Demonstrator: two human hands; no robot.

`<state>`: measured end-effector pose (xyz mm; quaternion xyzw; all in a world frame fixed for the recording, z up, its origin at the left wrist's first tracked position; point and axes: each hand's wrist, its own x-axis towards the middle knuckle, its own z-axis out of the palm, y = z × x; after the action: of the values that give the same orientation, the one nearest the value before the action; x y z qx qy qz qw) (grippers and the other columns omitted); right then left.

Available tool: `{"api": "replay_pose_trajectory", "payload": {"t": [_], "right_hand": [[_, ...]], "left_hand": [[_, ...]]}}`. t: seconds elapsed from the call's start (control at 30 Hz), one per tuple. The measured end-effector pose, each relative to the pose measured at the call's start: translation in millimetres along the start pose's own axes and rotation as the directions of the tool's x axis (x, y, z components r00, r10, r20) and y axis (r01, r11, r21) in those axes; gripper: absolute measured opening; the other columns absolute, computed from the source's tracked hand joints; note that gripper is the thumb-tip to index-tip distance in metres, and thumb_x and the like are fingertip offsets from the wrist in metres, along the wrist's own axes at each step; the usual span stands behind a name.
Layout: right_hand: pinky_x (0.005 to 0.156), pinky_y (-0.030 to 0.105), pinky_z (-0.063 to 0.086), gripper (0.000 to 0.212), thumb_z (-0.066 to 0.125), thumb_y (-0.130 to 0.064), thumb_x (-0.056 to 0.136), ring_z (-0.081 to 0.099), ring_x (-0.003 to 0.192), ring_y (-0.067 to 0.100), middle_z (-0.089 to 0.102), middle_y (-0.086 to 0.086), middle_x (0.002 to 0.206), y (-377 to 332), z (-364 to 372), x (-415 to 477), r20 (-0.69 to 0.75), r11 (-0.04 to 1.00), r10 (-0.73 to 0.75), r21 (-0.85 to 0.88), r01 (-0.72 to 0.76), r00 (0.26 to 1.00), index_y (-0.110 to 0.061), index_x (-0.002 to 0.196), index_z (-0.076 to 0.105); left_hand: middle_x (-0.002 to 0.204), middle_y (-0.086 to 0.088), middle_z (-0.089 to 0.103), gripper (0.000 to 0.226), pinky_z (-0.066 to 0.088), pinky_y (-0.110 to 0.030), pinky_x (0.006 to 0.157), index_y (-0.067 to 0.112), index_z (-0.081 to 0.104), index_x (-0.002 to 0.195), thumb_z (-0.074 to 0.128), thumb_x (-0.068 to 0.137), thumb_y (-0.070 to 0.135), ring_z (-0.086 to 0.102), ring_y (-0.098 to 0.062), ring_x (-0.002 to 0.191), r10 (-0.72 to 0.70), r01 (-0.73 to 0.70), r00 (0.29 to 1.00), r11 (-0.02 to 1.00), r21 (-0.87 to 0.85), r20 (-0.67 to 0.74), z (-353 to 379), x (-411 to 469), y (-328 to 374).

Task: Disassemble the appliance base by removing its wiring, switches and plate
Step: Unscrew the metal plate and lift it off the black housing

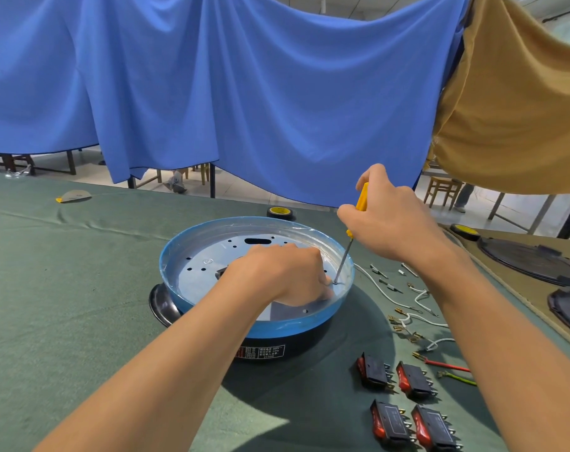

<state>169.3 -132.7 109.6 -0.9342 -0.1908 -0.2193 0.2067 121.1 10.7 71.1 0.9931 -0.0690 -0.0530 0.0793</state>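
The round appliance base (185, 243) with a blue film rim and black body stands mid-table. Inside it lies a silver metal plate (205, 269) with several holes. My left hand (283, 275) reaches into the base, fingers curled down on the plate near its right edge; what they hold is hidden. My right hand (391, 220) grips a yellow-handled screwdriver (352, 236), its tip down on the plate beside my left fingers. Several black and red rocker switches (404, 406) lie at the front right. Loose white, red and green wires (417, 318) lie beside them.
A green cloth (81, 288) covers the table. Small screws and terminals (388, 278) lie right of the base. Two tape rolls (281, 213) sit at the far edge. Dark round covers (531, 259) rest on a tan mat at right. Blue and tan curtains hang behind.
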Motion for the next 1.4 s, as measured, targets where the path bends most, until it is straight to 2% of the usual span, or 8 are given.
{"api": "replay_pose_trajectory", "payload": {"t": [0.2,0.37,0.57,0.7,0.9,1.03,1.23,1.4], "right_hand": [[0.063,0.039,0.042,0.035,0.049,-0.055,0.092,0.052,0.070,0.027,0.050,0.002,0.073,0.2,4.8,-4.2,-0.068,0.992,-0.053,-0.122,0.044,0.996,-0.023,0.096,0.034],[0.061,0.035,0.040,0.019,0.053,-0.036,0.088,0.051,0.071,0.021,0.054,0.002,0.077,3.1,0.2,0.4,-0.012,0.998,-0.050,-0.036,0.050,0.999,-0.025,0.096,0.040],[0.065,0.038,0.044,0.038,0.051,-0.062,0.086,0.052,0.071,0.021,0.053,-0.001,0.075,-0.2,0.0,-2.3,-0.084,0.997,-0.009,-0.082,0.002,0.996,-0.025,0.087,0.043],[0.063,0.036,0.039,0.019,0.055,-0.038,0.088,0.052,0.076,0.026,0.056,0.003,0.080,1.4,-0.3,-0.2,-0.076,0.998,-0.020,-0.056,0.016,0.997,-0.022,0.091,0.046],[0.064,0.038,0.040,0.040,0.048,-0.061,0.088,0.050,0.071,0.025,0.052,0.001,0.073,-2.7,0.8,-2.6,-0.140,0.994,0.009,-0.104,-0.023,0.990,-0.021,0.079,0.043],[0.062,0.035,0.037,0.021,0.054,-0.040,0.088,0.052,0.078,0.027,0.055,0.002,0.081,0.8,-1.6,1.0,-0.080,0.999,0.007,-0.051,-0.011,0.997,-0.020,0.091,0.047],[0.066,0.038,0.041,0.032,0.052,-0.051,0.087,0.052,0.075,0.026,0.053,0.001,0.076,-2.4,0.2,-2.8,-0.108,0.994,0.015,-0.105,-0.026,0.994,-0.020,0.090,0.045],[0.061,0.035,0.038,0.025,0.054,-0.036,0.086,0.052,0.070,0.022,0.052,0.001,0.077,-1.2,-1.0,-1.3,-0.031,1.000,-0.008,-0.023,0.008,0.999,-0.023,0.099,0.039]], "left_hand": [[0.106,-0.002,0.064,0.041,0.049,-0.041,0.083,0.023,0.060,0.125,0.045,0.096,0.048,0.054,-0.023,0.087,0.000,0.000,1.000,1.000,0.008,-0.006,1.3,0.3,-0.1],[0.103,-0.002,0.065,0.039,0.049,-0.039,0.079,0.022,0.062,0.122,0.046,0.097,0.047,0.055,-0.021,0.083,0.011,-0.011,1.000,1.000,-0.007,-0.010,1.5,0.6,-0.4],[0.100,-0.002,0.065,0.035,0.049,-0.038,0.077,0.022,0.065,0.117,0.049,0.096,0.045,0.055,-0.020,0.082,0.014,-0.015,1.000,1.000,-0.013,-0.019,2.1,1.0,-1.6],[0.105,-0.001,0.067,0.037,0.048,-0.038,0.077,0.023,0.065,0.119,0.046,0.097,0.046,0.056,-0.020,0.084,0.020,-0.021,1.000,1.000,-0.011,-0.018,2.5,0.7,-1.8],[0.110,0.000,0.067,0.039,0.048,-0.040,0.084,0.028,0.065,0.122,0.044,0.097,0.049,0.057,-0.024,0.094,0.011,-0.011,1.000,1.000,0.008,-0.015,0.5,-3.5,0.0],[0.113,0.001,0.067,0.041,0.046,-0.036,0.079,0.028,0.062,0.126,0.042,0.098,0.049,0.057,-0.022,0.093,0.022,-0.022,1.000,1.000,0.004,-0.010,0.3,-4.2,0.7],[0.118,0.002,0.066,0.042,0.043,-0.035,0.077,0.030,0.060,0.129,0.041,0.097,0.051,0.056,-0.022,0.096,0.014,-0.014,1.000,1.000,0.003,-0.004,0.2,-3.9,0.6],[0.112,0.001,0.067,0.042,0.049,-0.041,0.086,0.028,0.062,0.127,0.041,0.098,0.050,0.057,-0.022,0.093,0.026,-0.026,1.000,1.000,-0.004,-0.005,0.4,-3.8,0.2]]}}
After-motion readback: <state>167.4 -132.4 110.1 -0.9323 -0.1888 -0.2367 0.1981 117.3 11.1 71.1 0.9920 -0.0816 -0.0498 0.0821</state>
